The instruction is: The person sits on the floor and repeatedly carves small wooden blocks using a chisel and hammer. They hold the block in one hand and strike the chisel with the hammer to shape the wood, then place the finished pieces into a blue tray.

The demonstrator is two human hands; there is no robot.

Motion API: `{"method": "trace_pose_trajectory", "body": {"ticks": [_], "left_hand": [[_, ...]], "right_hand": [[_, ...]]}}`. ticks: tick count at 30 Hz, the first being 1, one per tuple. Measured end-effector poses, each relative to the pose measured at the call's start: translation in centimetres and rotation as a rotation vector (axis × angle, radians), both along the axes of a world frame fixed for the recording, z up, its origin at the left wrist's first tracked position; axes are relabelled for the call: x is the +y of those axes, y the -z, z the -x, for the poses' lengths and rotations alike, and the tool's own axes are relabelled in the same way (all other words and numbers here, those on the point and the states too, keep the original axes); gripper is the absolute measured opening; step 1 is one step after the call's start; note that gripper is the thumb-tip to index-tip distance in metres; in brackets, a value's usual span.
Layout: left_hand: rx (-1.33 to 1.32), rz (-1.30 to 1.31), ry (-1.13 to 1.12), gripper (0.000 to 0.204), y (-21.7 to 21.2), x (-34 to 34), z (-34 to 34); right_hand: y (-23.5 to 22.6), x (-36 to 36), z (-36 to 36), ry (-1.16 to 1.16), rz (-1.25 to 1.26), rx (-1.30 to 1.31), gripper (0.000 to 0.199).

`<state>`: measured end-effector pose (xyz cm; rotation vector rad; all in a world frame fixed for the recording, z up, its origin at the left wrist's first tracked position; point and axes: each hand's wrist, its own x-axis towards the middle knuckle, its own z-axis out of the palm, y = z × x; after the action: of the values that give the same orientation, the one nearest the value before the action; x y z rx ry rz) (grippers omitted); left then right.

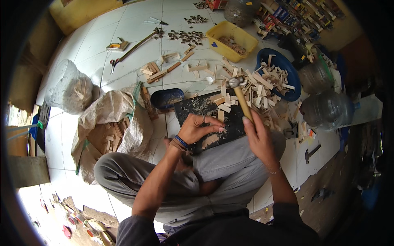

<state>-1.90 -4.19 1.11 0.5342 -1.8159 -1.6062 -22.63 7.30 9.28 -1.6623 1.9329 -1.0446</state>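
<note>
My right hand [259,137] grips the wooden handle of a hammer [242,99], its metal head pointing away from me over the pile of wood pieces. My left hand [197,130], wearing a ring and bracelets, is above a black board [188,111] in front of my crossed legs. Its thumb and fingertips are pressed together; whatever is between them is too small to make out. A small wooden block [221,115] lies just beyond those fingertips. Shavings and a few wood pieces are scattered on the board.
Beyond the board, cut wood pieces [256,92] heap up against a blue basin [294,92]. A yellow tub [212,33], a dark blue tray [155,99], scissors [115,62] and a woven sack [96,112] surround me. Another hammer [312,153] lies right, near a big plastic bottle [328,112].
</note>
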Motion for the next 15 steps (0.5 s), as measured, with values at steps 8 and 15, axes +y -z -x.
{"method": "trace_pose_trajectory", "body": {"ticks": [8,15], "left_hand": [[-0.014,0.003,0.005,0.018,0.0,0.1,-0.2],[0.000,0.061,-0.016,0.019,-0.1,0.0,-0.4]], "right_hand": [[-1.9,6.9,-0.1,-0.208,-0.129,0.363,0.061],[-2.9,7.2,-0.4,-0.224,-0.188,0.480,0.061]]}}
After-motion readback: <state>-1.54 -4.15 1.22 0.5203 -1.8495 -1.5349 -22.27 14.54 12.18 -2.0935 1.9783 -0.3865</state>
